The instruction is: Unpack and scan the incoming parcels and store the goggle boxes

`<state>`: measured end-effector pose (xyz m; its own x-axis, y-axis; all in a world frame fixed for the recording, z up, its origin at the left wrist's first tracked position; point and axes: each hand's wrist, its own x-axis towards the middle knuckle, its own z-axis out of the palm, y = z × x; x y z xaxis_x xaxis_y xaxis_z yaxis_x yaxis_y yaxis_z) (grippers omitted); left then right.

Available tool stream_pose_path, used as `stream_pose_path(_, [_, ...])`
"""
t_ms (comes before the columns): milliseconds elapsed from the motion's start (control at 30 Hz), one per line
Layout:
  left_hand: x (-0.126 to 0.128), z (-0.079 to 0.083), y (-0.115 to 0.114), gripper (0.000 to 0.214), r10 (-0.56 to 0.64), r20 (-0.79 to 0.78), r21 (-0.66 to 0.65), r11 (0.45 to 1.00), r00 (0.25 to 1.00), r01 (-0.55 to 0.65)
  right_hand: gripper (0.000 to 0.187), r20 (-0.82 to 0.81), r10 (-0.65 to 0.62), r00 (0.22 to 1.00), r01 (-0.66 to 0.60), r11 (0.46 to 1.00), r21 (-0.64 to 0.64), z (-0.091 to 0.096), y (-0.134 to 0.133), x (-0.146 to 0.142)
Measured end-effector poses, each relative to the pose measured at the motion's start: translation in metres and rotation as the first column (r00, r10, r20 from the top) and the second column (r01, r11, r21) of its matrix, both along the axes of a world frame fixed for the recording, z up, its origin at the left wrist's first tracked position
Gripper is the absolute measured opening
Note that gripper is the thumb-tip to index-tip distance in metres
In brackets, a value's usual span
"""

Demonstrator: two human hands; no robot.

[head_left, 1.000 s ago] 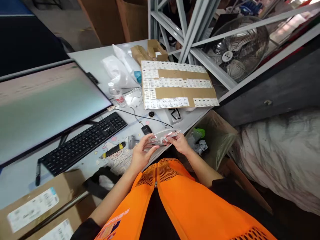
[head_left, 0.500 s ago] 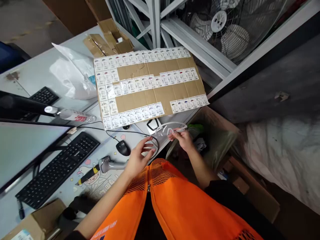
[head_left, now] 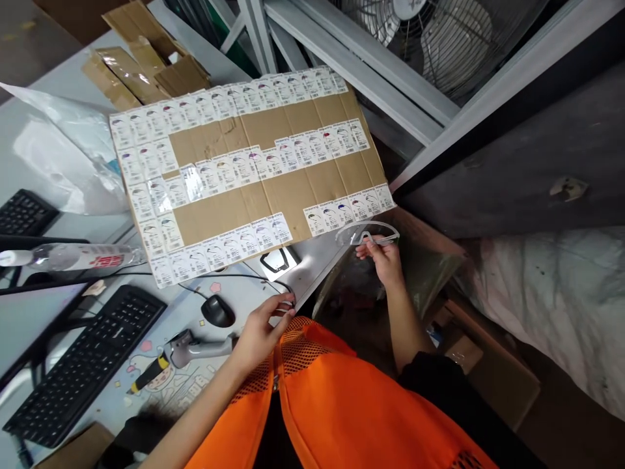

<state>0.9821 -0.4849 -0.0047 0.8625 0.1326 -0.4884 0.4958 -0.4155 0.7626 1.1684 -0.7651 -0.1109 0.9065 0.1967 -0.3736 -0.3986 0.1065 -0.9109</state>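
My right hand (head_left: 383, 260) pinches a pair of clear safety glasses (head_left: 351, 234) near the cardboard's lower right corner. The lens faces away from me, and my fingers hide part of the frame. Above the desk's front edge, my left hand (head_left: 263, 329) is half curled, its thumb and fingers apart and nothing seen in them. A black cable (head_left: 244, 275) runs by its fingertips; whether they touch it I cannot tell. Beyond both hands lies a flat cardboard sheet (head_left: 288, 189) covered with rows of white labels picturing glasses.
On the desk lie a mouse (head_left: 217, 311), a keyboard (head_left: 88, 365), a grey barcode scanner (head_left: 195, 350), a yellow-black cutter (head_left: 149, 374) and a water bottle (head_left: 78, 256). A white bag (head_left: 68, 156) and cardboard boxes (head_left: 146, 68) are behind. A metal frame (head_left: 351, 58) and a fan (head_left: 454, 45) stand at right.
My right hand has carried the glasses rightward, away from my left hand. The left hand has drawn back slightly and its fingers have come closer together. The camera view has shifted.
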Motion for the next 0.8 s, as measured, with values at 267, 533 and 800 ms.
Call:
stream_pose_path(267, [0.011, -0.003, -0.002, 0.046, -0.048, -0.055, 0.014, 0.999, 0.997, 0.048, 0.051, 0.043, -0.06, 0.997, 0.06, 0.998, -0.005, -0.008, -0.023, 0.018])
stream_pose_path(533, [0.016, -0.003, -0.004, 0.046, -0.072, -0.08, 0.011, 0.997, 0.994, 0.073, 0.055, 0.053, -0.062, 0.997, 0.066, 0.996, -0.064, -0.007, -0.038, 0.027])
stream_pose_path(800, [0.013, -0.004, -0.005, 0.045, -0.077, -0.081, 0.011, 0.997, 0.994, 0.078, 0.055, 0.038, -0.054, 0.998, 0.056, 0.996, -0.063, -0.009, -0.038, 0.025])
